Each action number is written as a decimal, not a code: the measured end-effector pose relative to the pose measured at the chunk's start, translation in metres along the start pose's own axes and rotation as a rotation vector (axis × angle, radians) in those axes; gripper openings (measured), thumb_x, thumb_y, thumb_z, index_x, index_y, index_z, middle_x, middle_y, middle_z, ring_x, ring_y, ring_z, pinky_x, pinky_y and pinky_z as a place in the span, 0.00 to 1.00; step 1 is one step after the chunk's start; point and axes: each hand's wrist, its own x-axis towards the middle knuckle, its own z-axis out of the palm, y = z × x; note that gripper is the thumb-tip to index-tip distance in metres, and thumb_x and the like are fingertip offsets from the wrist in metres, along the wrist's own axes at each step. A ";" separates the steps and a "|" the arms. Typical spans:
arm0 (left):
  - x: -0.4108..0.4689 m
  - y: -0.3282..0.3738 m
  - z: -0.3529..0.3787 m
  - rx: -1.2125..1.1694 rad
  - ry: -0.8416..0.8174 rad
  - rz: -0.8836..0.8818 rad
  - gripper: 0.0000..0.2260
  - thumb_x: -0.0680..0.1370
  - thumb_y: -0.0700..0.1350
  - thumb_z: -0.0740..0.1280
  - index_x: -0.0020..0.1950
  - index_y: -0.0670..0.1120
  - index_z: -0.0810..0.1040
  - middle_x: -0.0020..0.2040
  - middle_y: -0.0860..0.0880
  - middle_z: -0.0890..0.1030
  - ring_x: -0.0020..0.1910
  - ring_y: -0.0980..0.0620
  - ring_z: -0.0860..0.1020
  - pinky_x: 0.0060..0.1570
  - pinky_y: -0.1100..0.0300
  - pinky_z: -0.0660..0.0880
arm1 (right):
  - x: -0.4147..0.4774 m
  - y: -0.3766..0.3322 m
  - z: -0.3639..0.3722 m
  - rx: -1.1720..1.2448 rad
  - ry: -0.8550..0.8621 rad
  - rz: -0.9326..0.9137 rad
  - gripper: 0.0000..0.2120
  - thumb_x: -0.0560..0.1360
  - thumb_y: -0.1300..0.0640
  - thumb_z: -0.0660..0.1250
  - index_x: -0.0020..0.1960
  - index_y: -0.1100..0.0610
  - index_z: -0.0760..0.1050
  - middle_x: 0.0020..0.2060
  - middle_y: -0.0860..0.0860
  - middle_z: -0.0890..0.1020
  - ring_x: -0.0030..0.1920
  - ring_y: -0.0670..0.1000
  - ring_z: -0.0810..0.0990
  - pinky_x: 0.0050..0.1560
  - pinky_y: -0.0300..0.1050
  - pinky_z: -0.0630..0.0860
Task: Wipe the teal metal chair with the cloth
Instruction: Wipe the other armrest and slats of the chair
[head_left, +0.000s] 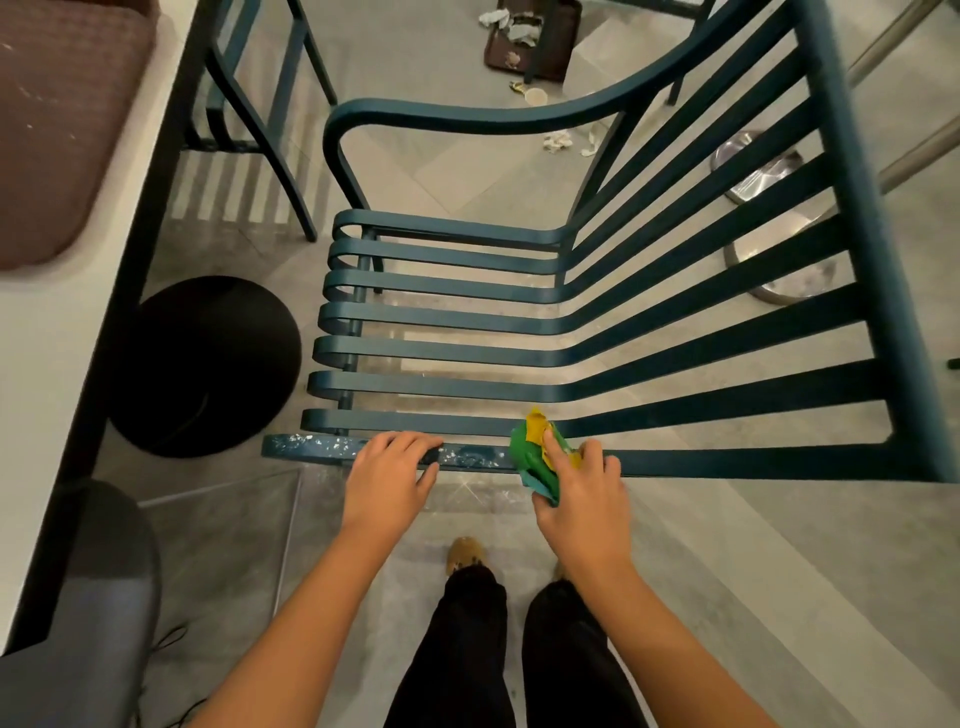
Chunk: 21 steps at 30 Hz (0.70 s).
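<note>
The teal metal chair (467, 306) with slatted seat and back fills the middle of the view, seen from above. Its nearest armrest bar (306, 447) is speckled with white dust. My left hand (389, 478) rests on that bar, fingers curled over its top. My right hand (582, 493) presses a crumpled green, yellow and teal cloth (535, 452) onto the same bar, to the right of the left hand. The far armrest (467, 111) curves across the top.
A black round table base (208, 364) lies on the floor left of the chair, under a white table (31, 332). A second teal chair's legs (260, 104) stand behind. Litter (558, 140) and a steel stool base (774, 228) lie beyond. My legs are below.
</note>
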 end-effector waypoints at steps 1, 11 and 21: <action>0.001 0.000 -0.001 0.007 -0.009 -0.001 0.17 0.78 0.50 0.61 0.66 0.53 0.71 0.63 0.54 0.75 0.65 0.53 0.69 0.65 0.58 0.63 | -0.001 0.001 -0.002 0.059 -0.018 0.020 0.31 0.72 0.53 0.68 0.72 0.51 0.60 0.57 0.58 0.71 0.55 0.56 0.70 0.52 0.48 0.73; 0.005 -0.004 0.005 -0.019 0.013 -0.008 0.16 0.78 0.51 0.61 0.65 0.53 0.72 0.61 0.54 0.76 0.63 0.53 0.70 0.63 0.58 0.65 | 0.010 0.003 -0.018 0.051 0.023 0.192 0.26 0.78 0.56 0.59 0.73 0.59 0.55 0.59 0.58 0.67 0.58 0.55 0.69 0.53 0.45 0.73; 0.009 -0.005 0.007 -0.044 0.012 -0.029 0.16 0.77 0.52 0.63 0.64 0.54 0.72 0.60 0.55 0.76 0.62 0.54 0.69 0.57 0.62 0.69 | 0.014 -0.038 0.009 0.077 -0.110 0.068 0.28 0.78 0.62 0.56 0.74 0.60 0.48 0.66 0.58 0.62 0.62 0.56 0.65 0.58 0.45 0.71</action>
